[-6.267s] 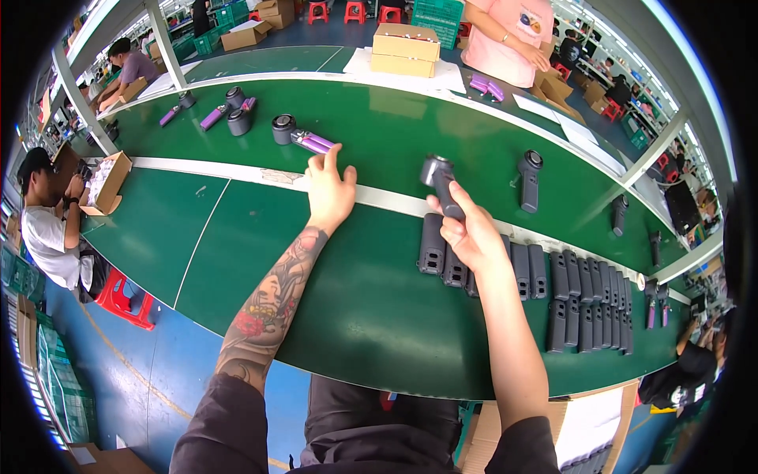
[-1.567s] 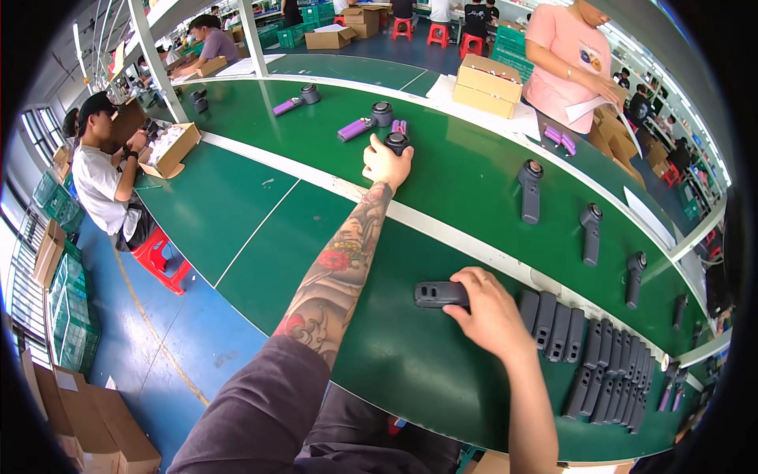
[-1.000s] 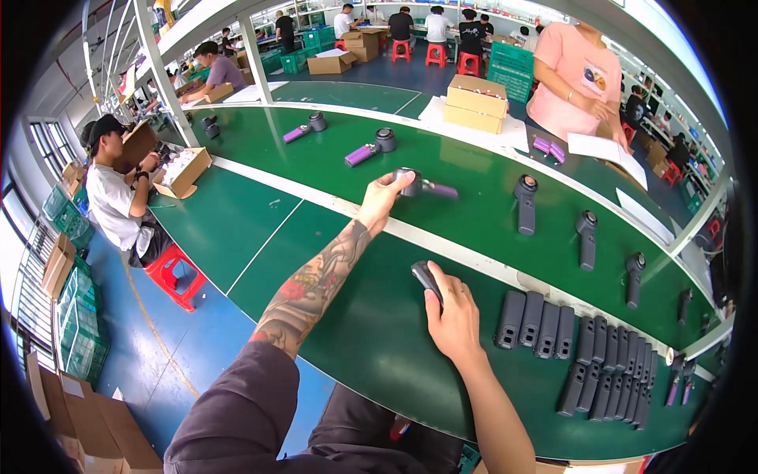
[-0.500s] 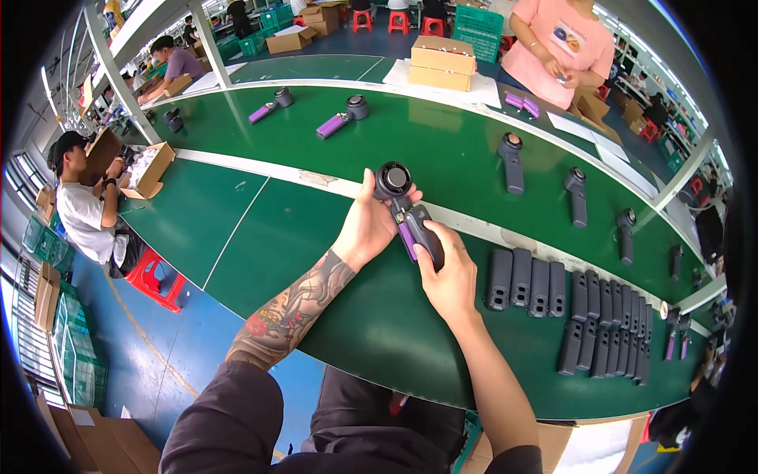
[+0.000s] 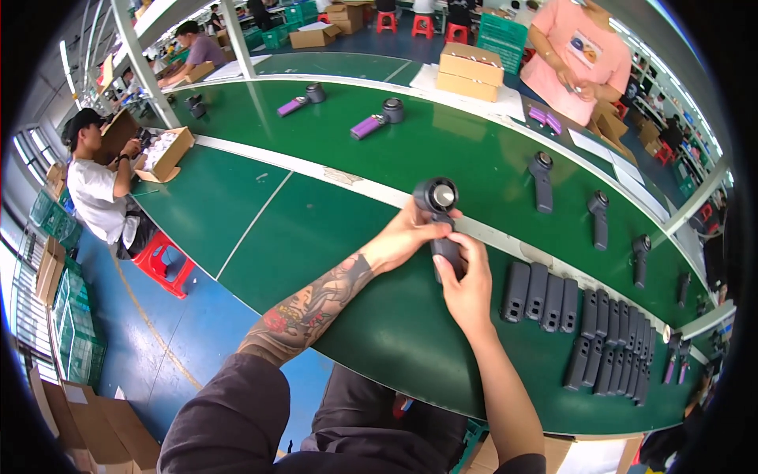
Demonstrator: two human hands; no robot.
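Both hands on one dark handheld device (image 5: 442, 225), held above the green counter (image 5: 316, 237): right hand (image 5: 466, 284) gripping its handle, left hand (image 5: 407, 237) closed near the round head. Looks like handle-shell fitting; next needs aligned press. Spare handle shells (image 5: 545, 294) just right; finished units (image 5: 542, 182) beyond.

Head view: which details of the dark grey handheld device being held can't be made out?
- Handle of the dark grey handheld device: covered by the left hand and right hand, head view.
- Whether the dark grey handle shell is on: hidden under the fingers.
- Round silver face: too small.
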